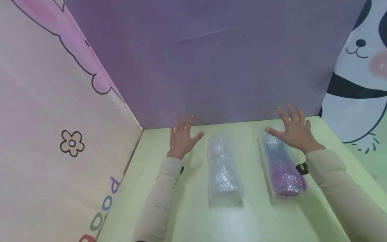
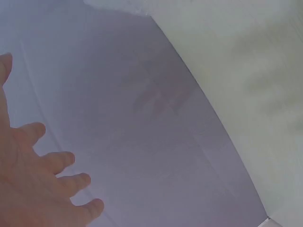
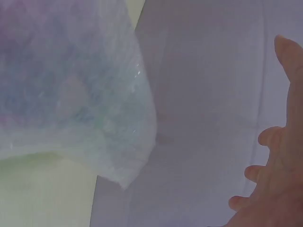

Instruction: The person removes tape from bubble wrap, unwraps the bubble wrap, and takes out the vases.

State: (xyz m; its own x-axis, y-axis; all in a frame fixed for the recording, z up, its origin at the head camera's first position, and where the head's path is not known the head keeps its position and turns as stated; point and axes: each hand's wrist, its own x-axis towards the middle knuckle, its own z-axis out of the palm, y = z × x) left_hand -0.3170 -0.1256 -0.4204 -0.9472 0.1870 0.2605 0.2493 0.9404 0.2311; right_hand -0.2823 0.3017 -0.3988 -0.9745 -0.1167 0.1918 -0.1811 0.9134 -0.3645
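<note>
Two bubble-wrapped bundles lie on the pale yellow-green table [image 1: 193, 218] in the head view. One bundle [image 1: 224, 171] looks whitish and clear, narrower at its middle. The other bundle [image 1: 281, 168] shows blue fading to pink-purple through its wrap; what either holds inside is hidden. My left hand [image 1: 182, 141], fingers spread, hovers left of the whitish bundle and grips nothing. My right hand [image 1: 296, 132] is spread too, raised by the far end of the coloured bundle. Part of that bundle [image 3: 80, 85] fills the left of the right wrist view, apart from the fingers.
Behind the table rises a purple-grey wall panel [image 1: 211, 74]. A white panel with a flower drawing [image 1: 72, 143] and coloured letters stands at left. On the right is a panel with a panda picture [image 1: 356, 114].
</note>
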